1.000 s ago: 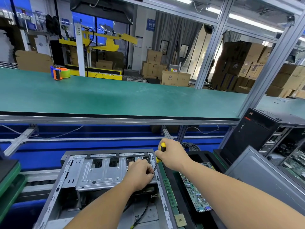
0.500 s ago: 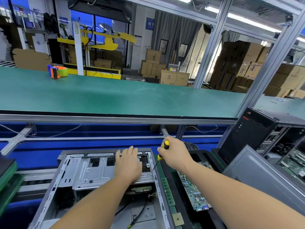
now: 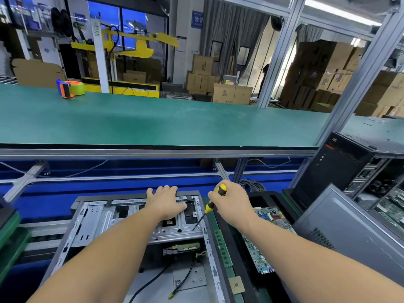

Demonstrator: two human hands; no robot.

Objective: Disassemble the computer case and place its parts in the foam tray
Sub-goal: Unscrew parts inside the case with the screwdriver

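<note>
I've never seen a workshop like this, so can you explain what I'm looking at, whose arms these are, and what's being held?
This is one picture from a camera worn on a person's head, looking down at their own arms. The left hand lies flat on the far end of an opened computer case. The right hand grips a yellow and black screwdriver, its tip on the case's metal plate. Right of the case, a black foam tray holds a green circuit board. A tape dispenser sits on the green bench behind.

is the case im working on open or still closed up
Open. The computer case lies on its side with no side panel: its drive cage and cables are exposed.
</note>
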